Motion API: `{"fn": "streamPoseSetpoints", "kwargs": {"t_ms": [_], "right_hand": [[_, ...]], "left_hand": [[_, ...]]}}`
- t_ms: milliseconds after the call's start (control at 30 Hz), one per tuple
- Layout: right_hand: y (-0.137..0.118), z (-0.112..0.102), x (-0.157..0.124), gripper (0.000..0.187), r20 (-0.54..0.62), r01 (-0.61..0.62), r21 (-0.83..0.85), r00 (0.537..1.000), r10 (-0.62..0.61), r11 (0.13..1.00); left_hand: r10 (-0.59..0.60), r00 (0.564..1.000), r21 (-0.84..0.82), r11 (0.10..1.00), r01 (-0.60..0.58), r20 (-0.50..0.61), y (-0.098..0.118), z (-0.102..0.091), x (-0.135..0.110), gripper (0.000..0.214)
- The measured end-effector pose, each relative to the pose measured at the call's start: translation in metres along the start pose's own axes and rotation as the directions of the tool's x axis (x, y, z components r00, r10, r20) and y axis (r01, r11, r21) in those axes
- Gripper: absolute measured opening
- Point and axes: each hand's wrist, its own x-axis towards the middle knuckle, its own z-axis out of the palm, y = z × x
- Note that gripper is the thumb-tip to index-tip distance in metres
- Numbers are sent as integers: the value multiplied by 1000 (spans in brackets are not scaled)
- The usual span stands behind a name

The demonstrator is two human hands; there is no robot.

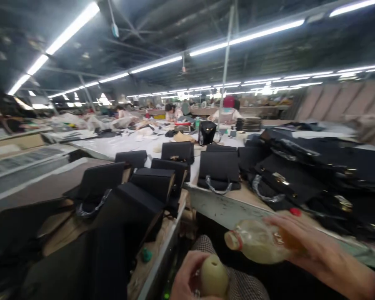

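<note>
While right hand tilts clear plastic bottle, left hand cups rounded stopper.

Left hand cut off below

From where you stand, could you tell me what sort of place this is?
Probably a handbag factory floor: rows of black handbags cover a long worktable, fluorescent strip lights run overhead, and other workers sit at distant benches.

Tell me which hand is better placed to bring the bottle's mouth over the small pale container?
Probably the right hand. It already grips the clear bottle, tipped on its side with its mouth pointing toward the pale container. The left hand is busy holding that container low over the lap.
</note>
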Motion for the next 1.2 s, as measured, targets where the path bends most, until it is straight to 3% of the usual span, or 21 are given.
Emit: {"fn": "streamPoseSetpoints", "kwargs": {"t_ms": [100,200,333,600,833,1200], "right_hand": [[-6,-23,-3,51,144,115,-109,985,-98,987],[-20,-27,13,54,206,228,-158,959,-193,961],[-43,-32,35,46,330,308,-197,915,-233,931],[-68,-44,62,37,417,486,-345,846,-332,803],[-81,-53,76,40,489,551,-426,808,-329,717],[-77,-53,79,40,503,560,-376,792,-345,738]], "left_hand": [[28,998,47,998,-31,49,-9,-10,-1,74],[80,992,127,988,-93,102,-16,-20,-2,75],[122,984,184,972,-144,128,-19,-19,-4,72],[37,997,86,995,-43,72,-3,-8,-6,71],[-18,997,15,1000,17,70,14,-5,-6,70],[75,997,84,994,-74,-13,3,-6,-8,80]]}}
